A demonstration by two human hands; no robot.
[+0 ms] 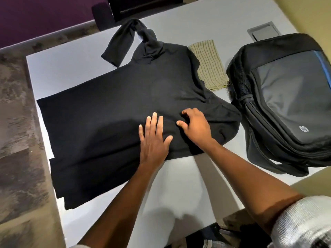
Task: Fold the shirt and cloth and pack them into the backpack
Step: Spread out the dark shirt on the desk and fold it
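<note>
White table [179, 24], metal floor-box lid [262, 32]

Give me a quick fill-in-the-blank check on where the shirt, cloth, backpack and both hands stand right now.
1. The left hand lies flat, fingers straight, on the black ____.
2. The right hand has curled fingers that ____ the shirt fabric.
3. The striped cloth lies between the shirt and the ____.
4. The backpack lies on the white ____, zipped shut.

Missing words: shirt; pinch; backpack; table
</note>
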